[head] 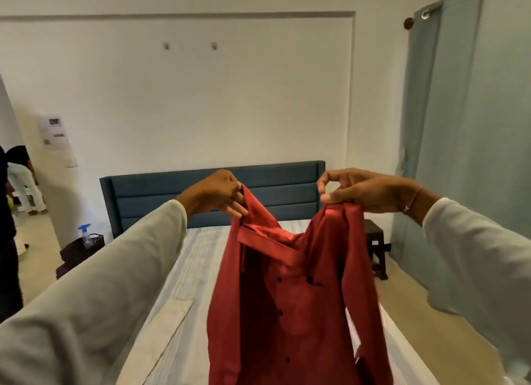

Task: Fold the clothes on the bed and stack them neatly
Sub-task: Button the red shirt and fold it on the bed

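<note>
Red shirt (pixel 290 298) hangs lengthwise above bed (pixel 184 269), left hand (pixel 218 193) and right hand (pixel 362 190) each pinching shoulder, level, equally near; bed directly below grip

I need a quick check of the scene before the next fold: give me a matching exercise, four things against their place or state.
Things:
1. red shirt
2. spray bottle
3. dark stool
4. curtain

Places or states:
A. on the floor right of the bed
B. hangs at the right wall
C. held up by both hands, left hand and right hand
D. on a dark thing left of the bed

Pairs: 1-C, 2-D, 3-A, 4-B
</note>
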